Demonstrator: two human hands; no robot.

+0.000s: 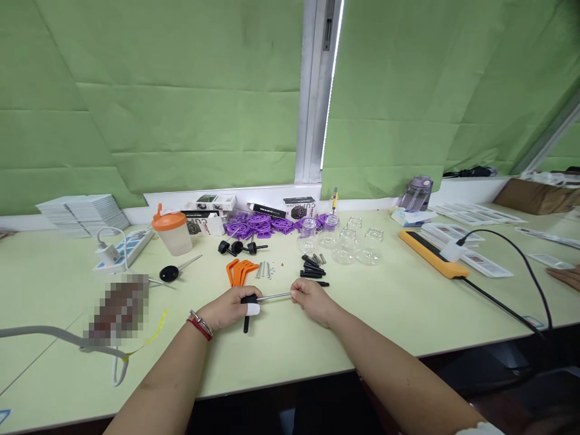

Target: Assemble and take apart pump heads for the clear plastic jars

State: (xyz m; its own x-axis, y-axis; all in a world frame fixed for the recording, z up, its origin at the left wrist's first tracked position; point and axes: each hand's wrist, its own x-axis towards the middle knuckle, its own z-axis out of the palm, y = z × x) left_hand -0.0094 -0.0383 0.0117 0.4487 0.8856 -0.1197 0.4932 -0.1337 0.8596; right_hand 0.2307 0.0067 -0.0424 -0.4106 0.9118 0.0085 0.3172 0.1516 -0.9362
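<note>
My left hand (230, 307) is closed round the black handle (247, 305) of a small tool with a thin metal rod (274, 296). My right hand (312, 301) pinches the far end of that rod. Both hands rest on the pale green table (385, 314) near its front edge. Just beyond them lie orange plastic pieces (240, 270), a few small metal springs (264, 269) and short black parts (312, 269).
Further back are purple plastic parts (260, 225), clear glass cups (347, 241), a cup with an orange lid (172, 231), small boxes (212, 203) and a power strip (124, 249). An orange device (430, 254) with a black cable (507, 308) lies to the right. Another person's hand (566, 277) shows at the right edge.
</note>
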